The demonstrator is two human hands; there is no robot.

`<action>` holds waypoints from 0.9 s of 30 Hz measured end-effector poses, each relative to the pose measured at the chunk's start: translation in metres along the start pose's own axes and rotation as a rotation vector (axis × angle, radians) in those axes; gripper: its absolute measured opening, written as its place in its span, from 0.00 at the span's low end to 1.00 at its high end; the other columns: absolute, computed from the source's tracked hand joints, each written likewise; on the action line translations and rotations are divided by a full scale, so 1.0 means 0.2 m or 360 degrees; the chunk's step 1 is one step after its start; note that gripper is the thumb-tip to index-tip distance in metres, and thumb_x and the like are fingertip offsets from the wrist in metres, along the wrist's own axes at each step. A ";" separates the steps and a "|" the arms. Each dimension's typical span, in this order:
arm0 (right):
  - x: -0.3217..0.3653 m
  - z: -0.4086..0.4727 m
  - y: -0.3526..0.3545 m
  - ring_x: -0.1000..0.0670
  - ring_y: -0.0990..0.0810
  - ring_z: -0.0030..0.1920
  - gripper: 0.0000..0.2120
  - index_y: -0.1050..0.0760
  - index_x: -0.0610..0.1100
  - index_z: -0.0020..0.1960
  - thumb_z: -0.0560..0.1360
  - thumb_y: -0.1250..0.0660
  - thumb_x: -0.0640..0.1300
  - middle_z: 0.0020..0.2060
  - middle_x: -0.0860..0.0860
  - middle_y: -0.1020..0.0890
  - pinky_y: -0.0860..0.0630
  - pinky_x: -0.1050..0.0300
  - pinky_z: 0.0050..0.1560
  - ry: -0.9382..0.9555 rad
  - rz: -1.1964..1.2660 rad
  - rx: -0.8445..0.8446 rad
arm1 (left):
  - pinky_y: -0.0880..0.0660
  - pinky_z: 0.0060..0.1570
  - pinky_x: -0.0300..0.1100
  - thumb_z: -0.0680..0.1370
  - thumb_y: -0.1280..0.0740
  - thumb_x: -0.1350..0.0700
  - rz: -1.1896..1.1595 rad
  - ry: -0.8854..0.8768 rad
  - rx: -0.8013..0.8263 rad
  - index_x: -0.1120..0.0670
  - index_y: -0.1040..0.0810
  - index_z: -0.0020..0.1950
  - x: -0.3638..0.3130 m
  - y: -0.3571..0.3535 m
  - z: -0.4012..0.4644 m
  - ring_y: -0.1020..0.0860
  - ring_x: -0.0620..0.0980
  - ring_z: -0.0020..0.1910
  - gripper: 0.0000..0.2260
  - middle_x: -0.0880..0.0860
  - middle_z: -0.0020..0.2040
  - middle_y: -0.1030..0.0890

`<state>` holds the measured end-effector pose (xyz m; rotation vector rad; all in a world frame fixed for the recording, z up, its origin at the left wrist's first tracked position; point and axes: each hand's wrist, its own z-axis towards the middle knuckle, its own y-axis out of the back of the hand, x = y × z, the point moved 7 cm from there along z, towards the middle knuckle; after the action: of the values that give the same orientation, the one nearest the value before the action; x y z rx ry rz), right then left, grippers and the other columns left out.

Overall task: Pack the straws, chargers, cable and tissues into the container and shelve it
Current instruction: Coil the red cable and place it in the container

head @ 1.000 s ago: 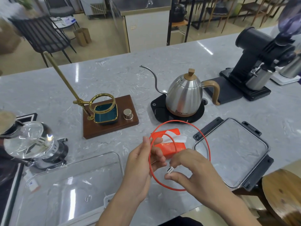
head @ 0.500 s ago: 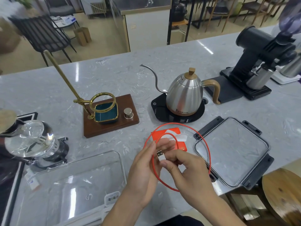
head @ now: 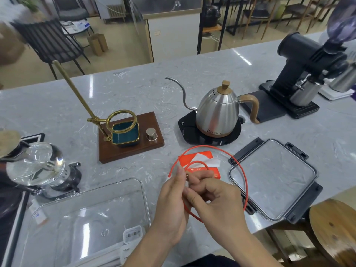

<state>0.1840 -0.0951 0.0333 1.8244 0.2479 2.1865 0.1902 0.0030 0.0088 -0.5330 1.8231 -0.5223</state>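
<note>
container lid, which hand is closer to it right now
Right. The right hand sits just beside the container lid, close to its near left edge, pinching the red cable. The left hand is farther off, on the other side of the right hand.

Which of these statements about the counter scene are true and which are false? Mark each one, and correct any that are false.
1. Both hands hold the red cable. True: the left hand and right hand pinch it together.
2. The lid is clipped onto the container. False: the lid lies flat on the counter, right of the hands; the container is open.
3. The kettle stands on a black base. True.
4. The cable is already packed in the container. False: it is held above the counter.
5. A white charger lies in the container. True.
</note>
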 end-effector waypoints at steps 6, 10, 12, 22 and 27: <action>0.07 -0.01 0.05 0.55 0.18 0.38 0.04 0.17 0.49 0.38 0.71 0.26 0.41 0.36 0.58 0.16 0.24 0.63 0.40 0.0372 -0.0087 0.0041 | 0.19 0.36 0.48 0.81 0.46 0.45 -0.0159 -0.0068 -0.0163 0.56 0.32 0.36 -0.06 0.07 0.02 0.16 0.56 0.38 0.19 0.59 0.33 0.20; -0.04 0.00 0.15 0.55 0.21 0.39 0.06 0.21 0.52 0.41 0.74 0.32 0.53 0.35 0.59 0.20 0.28 0.65 0.41 0.0238 -0.0245 0.0096 | 0.26 0.26 0.40 0.81 0.46 0.43 -0.0225 -0.0077 -0.0258 0.54 0.33 0.36 -0.10 0.13 0.04 0.33 0.47 0.22 0.20 0.50 0.26 0.37; -0.14 -0.03 0.13 0.58 0.20 0.48 0.13 0.20 0.56 0.51 0.75 0.36 0.62 0.42 0.62 0.19 0.28 0.68 0.47 0.0117 -0.0425 0.0406 | 0.35 0.20 0.35 0.81 0.46 0.42 -0.0261 -0.0042 -0.0205 0.54 0.31 0.36 -0.10 0.14 0.04 0.39 0.43 0.19 0.20 0.48 0.24 0.39; -0.31 -0.13 0.05 0.56 0.23 0.40 0.13 0.23 0.51 0.48 0.80 0.42 0.57 0.39 0.56 0.20 0.25 0.57 0.44 0.0138 -0.0693 0.1227 | 0.52 0.20 0.36 0.82 0.46 0.46 -0.0466 0.0104 -0.0094 0.56 0.30 0.35 -0.09 0.15 0.03 0.47 0.42 0.17 0.20 0.48 0.21 0.43; -0.40 -0.10 0.16 0.57 0.23 0.42 0.16 0.22 0.51 0.48 0.78 0.43 0.60 0.41 0.57 0.19 0.25 0.56 0.47 0.0070 -0.0851 0.1246 | 0.53 0.23 0.38 0.81 0.44 0.45 -0.0341 0.0212 -0.0213 0.54 0.33 0.33 -0.09 0.15 0.02 0.52 0.45 0.24 0.20 0.48 0.25 0.47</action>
<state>0.1748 -0.1495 -0.0349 1.7257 1.5767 1.8490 0.1967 0.0374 0.0035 -0.8076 1.9485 -0.5949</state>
